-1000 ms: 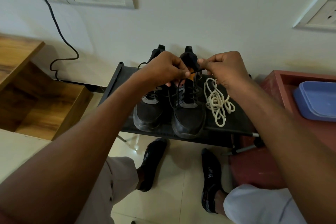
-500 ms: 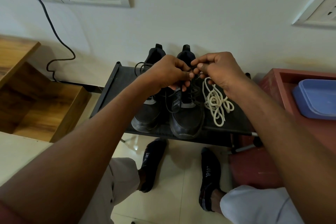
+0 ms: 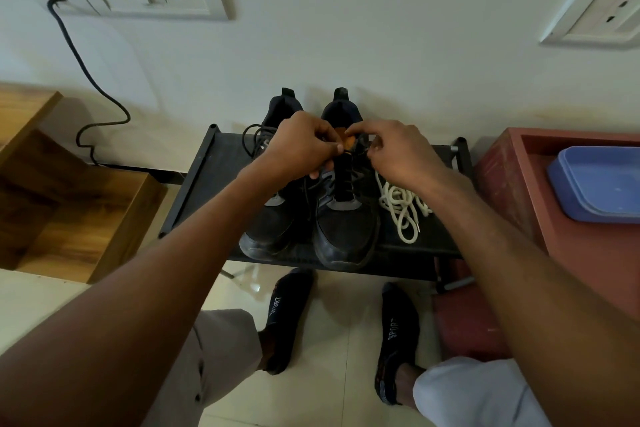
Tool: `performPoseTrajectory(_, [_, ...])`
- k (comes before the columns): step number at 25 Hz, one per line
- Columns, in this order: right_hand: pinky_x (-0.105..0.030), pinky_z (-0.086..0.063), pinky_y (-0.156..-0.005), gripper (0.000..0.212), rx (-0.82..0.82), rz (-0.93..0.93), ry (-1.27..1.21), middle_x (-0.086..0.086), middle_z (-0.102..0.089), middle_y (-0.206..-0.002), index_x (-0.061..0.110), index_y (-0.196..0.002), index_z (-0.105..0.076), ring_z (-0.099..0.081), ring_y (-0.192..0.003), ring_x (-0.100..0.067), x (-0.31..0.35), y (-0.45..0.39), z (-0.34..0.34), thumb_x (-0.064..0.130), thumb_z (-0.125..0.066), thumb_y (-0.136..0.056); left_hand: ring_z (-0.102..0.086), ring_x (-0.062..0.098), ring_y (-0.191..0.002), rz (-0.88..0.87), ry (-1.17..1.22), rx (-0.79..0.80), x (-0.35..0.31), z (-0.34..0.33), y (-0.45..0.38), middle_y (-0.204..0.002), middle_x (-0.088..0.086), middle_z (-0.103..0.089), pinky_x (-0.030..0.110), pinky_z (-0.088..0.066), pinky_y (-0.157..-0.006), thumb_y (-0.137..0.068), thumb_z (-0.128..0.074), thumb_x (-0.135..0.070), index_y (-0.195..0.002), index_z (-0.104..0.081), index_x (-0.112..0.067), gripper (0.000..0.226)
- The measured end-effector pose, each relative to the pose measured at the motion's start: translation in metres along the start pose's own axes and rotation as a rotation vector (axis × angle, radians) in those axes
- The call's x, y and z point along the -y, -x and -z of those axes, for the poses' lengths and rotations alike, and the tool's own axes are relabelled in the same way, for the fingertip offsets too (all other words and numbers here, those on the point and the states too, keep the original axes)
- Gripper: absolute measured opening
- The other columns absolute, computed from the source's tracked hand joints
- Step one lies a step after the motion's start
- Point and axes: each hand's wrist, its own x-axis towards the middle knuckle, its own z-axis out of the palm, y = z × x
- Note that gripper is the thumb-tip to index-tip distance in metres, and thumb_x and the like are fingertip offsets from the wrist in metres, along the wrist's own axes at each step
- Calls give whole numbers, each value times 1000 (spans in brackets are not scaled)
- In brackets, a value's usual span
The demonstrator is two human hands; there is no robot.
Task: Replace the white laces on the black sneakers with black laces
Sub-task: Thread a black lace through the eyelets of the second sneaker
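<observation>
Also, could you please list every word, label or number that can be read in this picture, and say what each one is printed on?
"SPORT" on the left sock, in pale letters running along the foot.
"SPORT" on the right sock, printed likewise.
A pale mark on the left sneaker is too hidden and blurred to read.

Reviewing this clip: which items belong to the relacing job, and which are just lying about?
Job: left hand; right hand; right sneaker; left sneaker; black lace; white laces; black rack.

Lying about: blue tub; red cabinet; wall cable.
</observation>
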Motion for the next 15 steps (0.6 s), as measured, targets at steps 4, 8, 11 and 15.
performPoseTrajectory(4, [-26,-39,-53,57,83,6,45,4,-61,-95,43,-128,-65,-54,-64,-9,-2,-2,-2,0,-56,-93,-58,3,-43,-100,-175,-37,1,-7,3,-53,-6,-65,14,-43,-50,-96,-71,-18,-91,-77,-16,8])
performPoseTrajectory(8, [-26,-43,-55,52,112,-35,-37,6,-62,-87,46,-116,-66,-62,-70,-15,-9,-5,5,0,-59,-92,-67,13,-68,-155,-327,-44,-2,-13,2,-81,-1,-74,34,-59,-69,-95,-71,-19,-102,-81,-17,13])
performPoseTrajectory(11, [-24,-43,-56,49,125,-39,-81,11,-60,-82,44,-115,-68,-63,-71,-13,-12,-5,8,1,-61,-93,-68,21,-76,-139,-371,-70,-6,-15,2,-89,4,-75,41,-60,-71,-93,-75,-24,-101,-82,-19,12])
performPoseTrajectory(15, [-27,-48,-61,46,143,-35,-141,6,-65,-87,45,-112,-68,-65,-77,-18,-13,-5,10,3,-62,-94,-67,27,-76,-98,-496,-69,-10,-15,1,-90,4,-72,33,-48,-58,-95,-73,-27,-100,-80,-24,10])
